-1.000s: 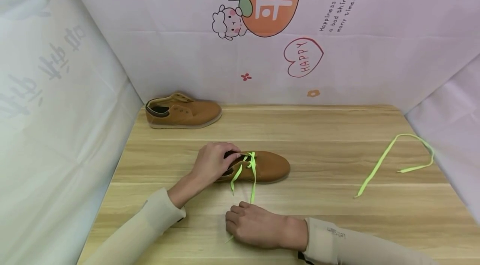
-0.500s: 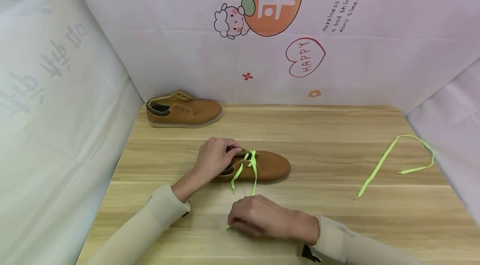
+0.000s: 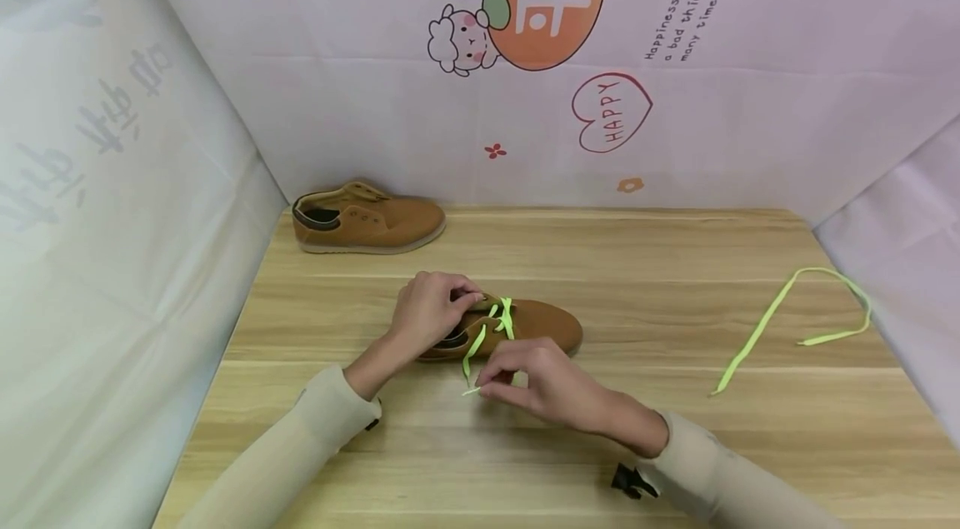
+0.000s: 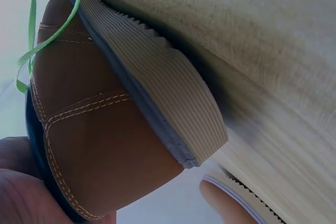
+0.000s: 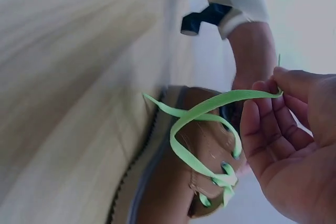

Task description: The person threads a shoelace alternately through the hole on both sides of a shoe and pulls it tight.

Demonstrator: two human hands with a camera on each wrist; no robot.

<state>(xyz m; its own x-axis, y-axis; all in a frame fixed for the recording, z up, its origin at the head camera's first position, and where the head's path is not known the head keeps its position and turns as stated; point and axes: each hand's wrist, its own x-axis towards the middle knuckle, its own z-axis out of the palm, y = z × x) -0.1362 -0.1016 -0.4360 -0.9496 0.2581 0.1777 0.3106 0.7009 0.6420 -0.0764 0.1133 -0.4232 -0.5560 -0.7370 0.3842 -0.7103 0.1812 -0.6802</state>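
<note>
A brown shoe (image 3: pixel 551 322) lies on the wooden table with its toe to the right. A bright green shoelace (image 5: pixel 202 106) runs through some of its eyelets. My left hand (image 3: pixel 431 311) pinches the far eyelet flap at the shoe's opening; the left wrist view shows only part of that hand (image 4: pixel 21 192) beside the heel. Thumb and index finger of my right hand (image 3: pixel 551 386) pinch one end of the lace just in front of the shoe, its thin tip sticking out. The lace's other end hangs down the shoe's near side.
A second brown shoe (image 3: pixel 375 225), without a lace, stands at the back left by the white printed backdrop (image 3: pixel 360 96). Another green shoelace (image 3: pixel 757 333) lies loose on the right of the wooden table (image 3: pixel 645 262). White cloth walls close both sides.
My right hand has come up from the table's front toward the shoe, bringing the lace end with it, and its pinch now shows. The left hand has shifted slightly upward, still at the flap.
</note>
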